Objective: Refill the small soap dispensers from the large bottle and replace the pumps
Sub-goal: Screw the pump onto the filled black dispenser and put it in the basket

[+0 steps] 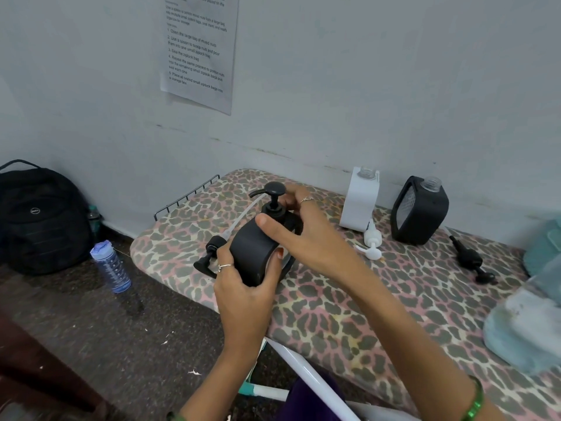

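A: While your left hand [243,287] grips the base of the black dispenser [258,250], where does the bottle sit?

B: You hold it tilted above the left end of the ironing board [349,314], with a black pump [273,197] in its neck. Your right hand [303,235] curls around the shoulder of the bottle just below that pump, thumb across the near face.

A: Which parts lie loose?

B: A second black pump [209,256] lies on the board cover beside your left hand, its clear tube angled toward the back edge. A white pump [372,243] lies in front of the white dispenser [360,200], which stands uncapped at the back edge. To its right stands a dark dispenser [420,211], also uncapped, with a third black pump [472,259] lying near it toward the right end.
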A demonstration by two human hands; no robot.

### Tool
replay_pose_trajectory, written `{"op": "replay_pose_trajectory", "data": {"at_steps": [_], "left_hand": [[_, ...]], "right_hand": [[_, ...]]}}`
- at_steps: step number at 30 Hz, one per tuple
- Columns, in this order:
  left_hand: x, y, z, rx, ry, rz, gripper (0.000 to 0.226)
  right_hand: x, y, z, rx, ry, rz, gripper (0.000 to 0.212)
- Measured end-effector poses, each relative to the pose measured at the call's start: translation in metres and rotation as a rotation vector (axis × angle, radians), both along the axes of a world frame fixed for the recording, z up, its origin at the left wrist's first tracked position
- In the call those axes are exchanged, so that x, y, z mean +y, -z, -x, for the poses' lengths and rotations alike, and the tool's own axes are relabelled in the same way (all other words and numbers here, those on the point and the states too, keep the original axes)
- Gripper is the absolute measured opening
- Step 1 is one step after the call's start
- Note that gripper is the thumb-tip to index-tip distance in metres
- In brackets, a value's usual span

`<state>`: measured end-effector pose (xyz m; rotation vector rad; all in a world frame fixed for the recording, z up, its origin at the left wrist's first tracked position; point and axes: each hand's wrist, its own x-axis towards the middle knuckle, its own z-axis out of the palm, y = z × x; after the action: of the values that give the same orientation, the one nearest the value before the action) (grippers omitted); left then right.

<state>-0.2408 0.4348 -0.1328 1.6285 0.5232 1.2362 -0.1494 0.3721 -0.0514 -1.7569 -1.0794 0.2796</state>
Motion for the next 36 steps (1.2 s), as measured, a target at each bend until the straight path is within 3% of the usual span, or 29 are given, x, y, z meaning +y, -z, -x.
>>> {"op": "replay_pose_trajectory", "data": {"at_steps": [5,10,15,20,23,28,36], "left_hand": [[0.0,-0.001,-0.001,0.006,-0.013,-0.019,0.049],[-0.001,-0.002,0.0,0.003,0.012,-0.024,0.05],[0.0,-0.001,0.0,0.004,0.02,-0.03,0.055],[0.001,-0.002,0.0,-0.009,0.003,-0.025,0.048],[0.0,-0.002,0.0,-0.008,0.006,-0.036,0.048],[0.0,-0.002,-0.001,-0.011,0.001,-0.018,0.048],[0.002,0.001,-0.001,-0.007,-0.006,0.003,0.052]], "right_hand": [[-0.011,-0.002,-0.014,-0.054,-0.119,0.096,0.04],[-0.003,0.004,-0.008,0.077,0.03,-0.037,0.024],[0.003,0.008,0.001,0.025,0.146,-0.082,0.035],[-0.01,0.001,-0.011,0.079,-0.068,0.006,0.043],[-0.015,0.001,-0.015,0.03,-0.086,0.03,0.049],[-0.01,-0.001,-0.011,0.021,-0.026,0.013,0.037],[-0.001,-0.003,-0.001,-0.006,0.106,0.019,0.036]]}}
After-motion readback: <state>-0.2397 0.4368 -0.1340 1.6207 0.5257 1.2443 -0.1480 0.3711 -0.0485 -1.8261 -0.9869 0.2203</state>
